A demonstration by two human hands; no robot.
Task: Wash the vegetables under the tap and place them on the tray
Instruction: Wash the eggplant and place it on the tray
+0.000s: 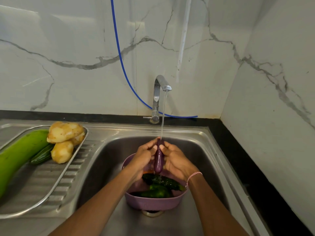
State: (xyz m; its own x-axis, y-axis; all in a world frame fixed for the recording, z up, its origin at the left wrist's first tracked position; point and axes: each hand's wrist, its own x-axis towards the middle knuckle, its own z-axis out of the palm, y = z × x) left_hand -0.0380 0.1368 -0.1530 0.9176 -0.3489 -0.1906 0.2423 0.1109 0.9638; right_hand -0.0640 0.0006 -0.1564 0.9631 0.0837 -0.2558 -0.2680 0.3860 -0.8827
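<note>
A slim purple eggplant (158,159) stands upright under the running tap (159,92), with water falling on its top end. My left hand (144,155) grips it from the left and my right hand (175,159) from the right, over the sink (196,150). Below them a purple colander (153,201) holds dark green cucumbers (158,186). On the left drainboard a steel tray (51,184) carries three potatoes (63,132), a long green gourd (18,154) and a dark cucumber (41,156).
A blue hose (119,53) hangs down the marble wall behind the tap. Black counter (238,159) borders the sink on the right. The sink drain (152,212) shows just in front of the colander.
</note>
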